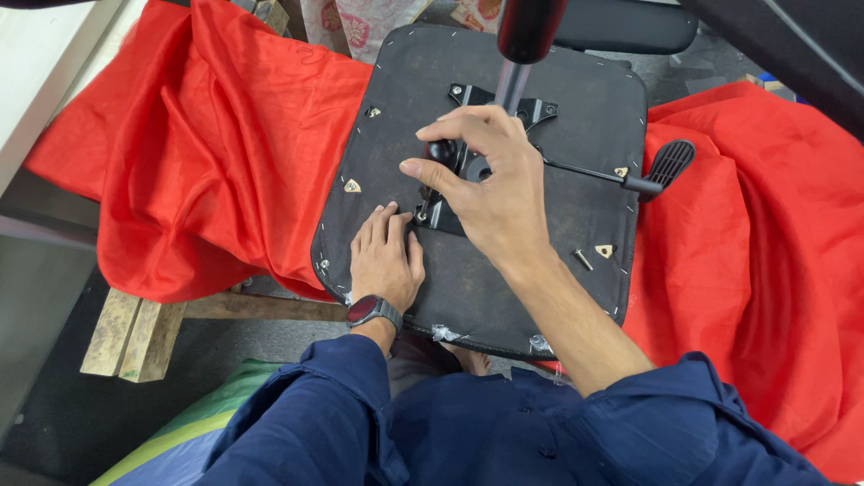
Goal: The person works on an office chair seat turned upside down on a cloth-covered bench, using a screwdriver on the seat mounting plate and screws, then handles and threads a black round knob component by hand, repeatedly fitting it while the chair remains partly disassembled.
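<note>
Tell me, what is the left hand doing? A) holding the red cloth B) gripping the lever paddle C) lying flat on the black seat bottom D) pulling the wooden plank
C: the left hand lies flat, palm down, on the seat bottom, beside the metal plate, while the right hand is on the black knob.

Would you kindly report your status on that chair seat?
Left hand flat on upturned seat base. Right hand on black mechanism plate. Loose screw nearby.
</note>
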